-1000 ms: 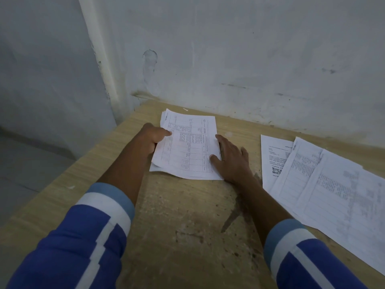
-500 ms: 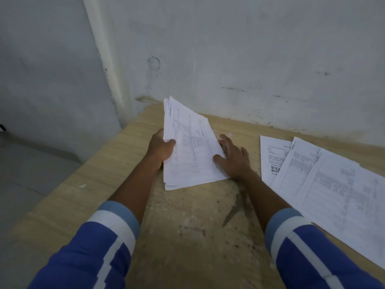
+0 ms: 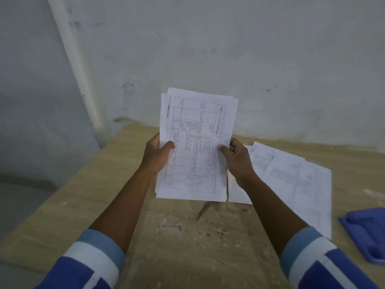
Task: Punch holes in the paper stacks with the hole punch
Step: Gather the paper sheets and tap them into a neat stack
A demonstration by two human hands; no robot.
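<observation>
The left sleeve (image 3: 89, 261), blue cloth with a white band and a paler cuff, was noted at the lower left, the bare forearm running up from it to the left hand (image 3: 156, 157). That hand was clenched on the left long edge of the white stack of printed paper sheets (image 3: 195, 126). Its thumb (image 3: 168, 145) lay across the front face and its fingers were hidden behind the sheets.

The stack stood upright between the two grips, with a ruled table of small print facing the camera. Roughly half of it rose above the thumbs, in front of the grey-white plastered wall (image 3: 229, 49), and the rest hung below them. The sheets were not squared: edges stepped out at the top and at the lower left corner. Whether the lower edge touched the scuffed light-brown wooden table (image 3: 177, 243) could not be determined.

The right hand (image 3: 239, 163) grasped the opposite long edge at about the same height. Its thumb (image 3: 223, 148) was on the front face and its fingers were curled behind.

Beyond the right grip, loose white printed sheets (image 3: 295, 180) lay flat and overlapping on the table. Their nearest corner was partly hidden behind the right wrist.

Further right of that grip, well apart from the held stack, a blue plastic hole punch (image 3: 368, 232) sat on the table by the loose sheets. It was blurred and cut off by the frame edge. The right sleeve (image 3: 316, 265), matching the left, closed the lower right.
</observation>
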